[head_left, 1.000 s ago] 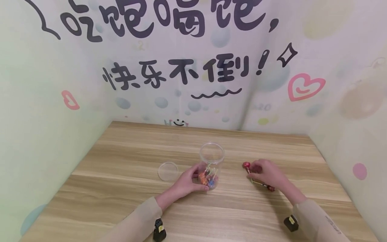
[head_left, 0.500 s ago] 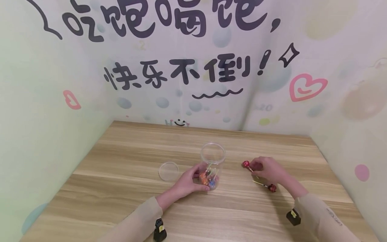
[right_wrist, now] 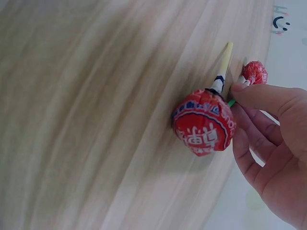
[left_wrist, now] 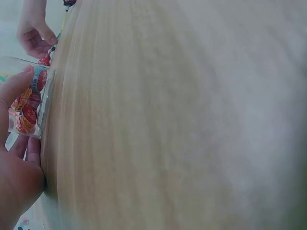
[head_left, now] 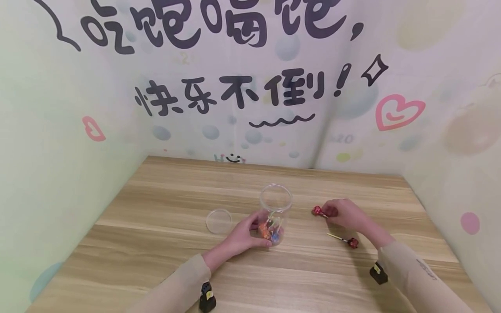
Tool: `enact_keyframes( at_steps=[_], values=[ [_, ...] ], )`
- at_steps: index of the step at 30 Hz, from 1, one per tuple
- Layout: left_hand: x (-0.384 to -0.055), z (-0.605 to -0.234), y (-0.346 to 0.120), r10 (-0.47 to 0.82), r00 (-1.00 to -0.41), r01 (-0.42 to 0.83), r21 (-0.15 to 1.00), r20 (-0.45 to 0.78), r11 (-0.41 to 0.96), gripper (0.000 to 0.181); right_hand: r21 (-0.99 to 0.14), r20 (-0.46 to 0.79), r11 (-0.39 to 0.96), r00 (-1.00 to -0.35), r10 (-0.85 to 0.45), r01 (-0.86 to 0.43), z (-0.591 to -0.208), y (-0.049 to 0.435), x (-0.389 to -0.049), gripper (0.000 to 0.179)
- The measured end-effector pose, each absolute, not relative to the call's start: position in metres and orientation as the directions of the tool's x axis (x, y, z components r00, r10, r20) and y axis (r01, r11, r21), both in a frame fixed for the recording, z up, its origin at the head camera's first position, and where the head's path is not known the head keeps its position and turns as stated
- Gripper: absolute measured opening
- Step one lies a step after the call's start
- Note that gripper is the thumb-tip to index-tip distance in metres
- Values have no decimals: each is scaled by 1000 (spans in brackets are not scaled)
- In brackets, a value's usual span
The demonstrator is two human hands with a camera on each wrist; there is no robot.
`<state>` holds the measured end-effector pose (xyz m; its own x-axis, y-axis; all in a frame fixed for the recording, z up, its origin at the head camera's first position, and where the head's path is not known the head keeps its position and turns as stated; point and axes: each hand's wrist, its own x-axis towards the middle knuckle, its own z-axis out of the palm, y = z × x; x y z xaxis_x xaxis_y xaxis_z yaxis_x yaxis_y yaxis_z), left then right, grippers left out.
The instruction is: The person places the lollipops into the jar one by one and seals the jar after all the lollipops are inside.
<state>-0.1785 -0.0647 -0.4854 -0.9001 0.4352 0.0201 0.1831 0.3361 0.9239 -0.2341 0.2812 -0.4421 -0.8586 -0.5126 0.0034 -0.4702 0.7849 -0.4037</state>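
My left hand (head_left: pixel 242 237) grips a clear plastic jar (head_left: pixel 275 208) low on its side, thumb in front. The jar stands upright and uncapped on the table. Several wrapped lollipops (left_wrist: pixel 26 117) lie heads down at its bottom, sticks pointing up. To the right of the jar, my right hand (head_left: pixel 347 215) pinches the stick of a red lollipop (right_wrist: pixel 255 72) between thumb and fingers, its head pointing left toward the jar. A second red lollipop (head_left: pixel 353 242) lies on the table just below that hand, its yellow stick pointing left; it appears large in the right wrist view.
A clear round lid (head_left: pixel 218 221) lies flat left of the jar, near my left hand. The wood-grain table (head_left: pixel 176 269) meets a printed wall (head_left: pixel 235 139) at the back, with pale walls along both sides.
My right hand has shifted slightly up and away with the red lollipop, moving off the second one, which now shows fully. The left hand and jar have stayed put.
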Motion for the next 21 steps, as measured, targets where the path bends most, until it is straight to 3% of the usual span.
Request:
enact_keyframes(
  at_steps=[21],
  values=[
    [-178, -486, -65, 431, -902, 170, 929, 12, 330, 88, -282, 35, 778, -816, -577, -562, -417, 279, -242, 18]
  ],
)
